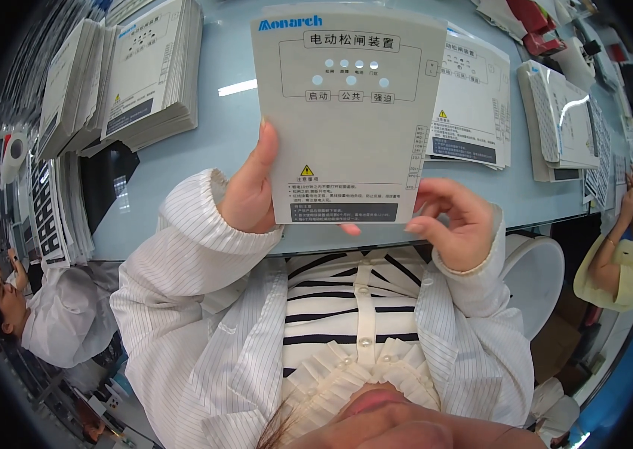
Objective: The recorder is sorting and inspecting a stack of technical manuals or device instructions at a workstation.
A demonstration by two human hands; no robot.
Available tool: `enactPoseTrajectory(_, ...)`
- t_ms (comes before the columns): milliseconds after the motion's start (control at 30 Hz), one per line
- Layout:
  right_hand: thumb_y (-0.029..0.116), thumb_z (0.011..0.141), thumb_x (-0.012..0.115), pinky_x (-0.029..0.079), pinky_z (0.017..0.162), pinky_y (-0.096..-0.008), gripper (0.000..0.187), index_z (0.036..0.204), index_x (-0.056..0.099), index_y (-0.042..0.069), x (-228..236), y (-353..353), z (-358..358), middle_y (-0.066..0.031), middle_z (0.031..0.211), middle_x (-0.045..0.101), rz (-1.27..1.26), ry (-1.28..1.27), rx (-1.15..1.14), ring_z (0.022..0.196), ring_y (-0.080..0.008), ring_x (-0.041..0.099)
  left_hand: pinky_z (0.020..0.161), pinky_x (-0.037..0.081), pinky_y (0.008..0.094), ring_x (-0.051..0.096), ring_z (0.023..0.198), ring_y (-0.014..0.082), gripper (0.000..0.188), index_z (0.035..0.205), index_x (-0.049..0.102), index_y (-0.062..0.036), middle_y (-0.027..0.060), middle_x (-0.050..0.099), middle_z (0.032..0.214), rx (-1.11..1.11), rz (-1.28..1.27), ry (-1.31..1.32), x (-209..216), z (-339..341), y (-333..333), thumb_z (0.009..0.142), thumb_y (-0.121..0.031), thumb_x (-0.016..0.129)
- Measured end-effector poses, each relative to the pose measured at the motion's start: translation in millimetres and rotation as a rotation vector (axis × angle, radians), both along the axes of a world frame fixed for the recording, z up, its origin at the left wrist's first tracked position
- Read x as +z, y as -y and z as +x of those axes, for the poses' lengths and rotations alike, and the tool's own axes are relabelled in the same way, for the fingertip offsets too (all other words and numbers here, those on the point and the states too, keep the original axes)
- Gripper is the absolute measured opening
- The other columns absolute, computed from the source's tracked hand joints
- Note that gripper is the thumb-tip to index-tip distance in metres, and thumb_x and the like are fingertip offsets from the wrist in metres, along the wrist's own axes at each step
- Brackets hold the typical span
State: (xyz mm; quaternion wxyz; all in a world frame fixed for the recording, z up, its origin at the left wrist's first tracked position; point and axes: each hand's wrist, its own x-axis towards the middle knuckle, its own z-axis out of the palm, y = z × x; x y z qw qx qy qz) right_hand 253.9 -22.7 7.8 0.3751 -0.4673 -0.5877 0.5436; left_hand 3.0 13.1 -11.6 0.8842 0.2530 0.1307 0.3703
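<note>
A light grey printed panel sheet (pixel 354 142) with small round windows and a dark band along its bottom is held upright in front of me, above the table's near edge. My left hand (pixel 251 183) grips it by the left side, the thumb on the front and the fingers behind; one fingertip shows below the lower edge. At the lower right corner is my right hand (pixel 460 218), its fingers curled and partly behind the sheet's edge, the thumb at the corner. The sheet hides what lies behind it.
Tall stacks of similar sheets (pixel 155 82) stand at the left of the blue-grey table (pixel 204 187). More sheets (pixel 477 101) lie behind the held one, with another stack (pixel 559 120) further right. A white round bin (pixel 537 280) stands at right. People work at both sides.
</note>
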Motion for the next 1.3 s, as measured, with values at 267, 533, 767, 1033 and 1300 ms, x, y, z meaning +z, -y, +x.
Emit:
enactPoseTrajectory(267, -0.004, 0.079, 0.063, 0.04, 0.047, -0.0165, 0.021, 0.1, 0.059, -0.005, -5.9, 3.6, -10.2, -0.0075, 0.08, 0.064, -0.096, -0.049, -0.099, 0.054, -0.0059, 0.052, 0.08, 0.051, 0.0589, 0.039, 0.125, 0.0389, 0.064, 0.144, 0.011, -0.0196, 0.0115, 0.029, 0.143, -0.005, 0.002, -0.003, 2.7, 0.3, 1.5, 0.092, -0.057, 0.012)
enactPoseTrajectory(533, 0.0, 0.083, 0.062, 0.036, 0.045, -0.0171, 0.018, 0.102, 0.061, -0.002, -11.1, -4.4, 9.6, -0.0044, 0.079, 0.062, 0.137, -0.091, -0.444, 0.052, -0.005, 0.048, 0.079, 0.053, 0.0435, 0.047, 0.118, 0.0283, 0.067, 0.143, 0.019, -0.0114, 0.013, 0.042, 0.134, 0.077, 0.21, -0.288, 7.4, -5.2, -2.3, 0.094, -0.056, 0.016)
enactPoseTrajectory(767, 0.005, 0.083, 0.066, 0.032, 0.051, -0.0153, 0.022, 0.103, 0.063, -0.002, -22.6, -31.5, 59.2, 0.0017, 0.08, 0.056, 0.394, 0.447, -0.6, 0.058, -0.0034, 0.043, 0.067, 0.049, 0.0278, 0.057, 0.086, 0.0213, 0.038, 0.118, 0.057, -0.0037, 0.0124, 0.062, 0.104, 0.743, 1.155, -1.191, 34.7, -35.9, -17.0, 0.081, -0.01, 0.062)
enactPoseTrajectory(1033, 0.005, 0.077, 0.07, 0.032, 0.054, -0.0168, 0.021, 0.097, 0.066, 0.0, -3.6, -27.0, 47.6, 0.0018, 0.076, 0.05, 0.361, 0.541, -0.579, 0.061, -0.0038, 0.042, 0.083, 0.044, 0.0335, 0.052, 0.102, 0.024, 0.043, 0.103, 0.067, -0.0078, 0.0074, 0.063, 0.104, 1.065, 1.274, -1.858, 65.1, -107.9, -23.7, 0.063, -0.017, 0.079)
enactPoseTrajectory(1300, 0.007, 0.076, 0.068, 0.039, 0.054, -0.0211, 0.018, 0.091, 0.064, -0.001, 60.0, -49.4, -18.6, -0.0052, 0.077, 0.057, 0.344, 0.425, 0.291, 0.061, -0.0099, 0.05, 0.081, 0.046, 0.0329, 0.057, 0.097, 0.0256, 0.037, 0.096, 0.068, -0.0062, 0.008, 0.064, 0.103, 1.002, 1.437, -1.843, 46.5, -153.7, -21.6, 0.063, -0.018, 0.081)
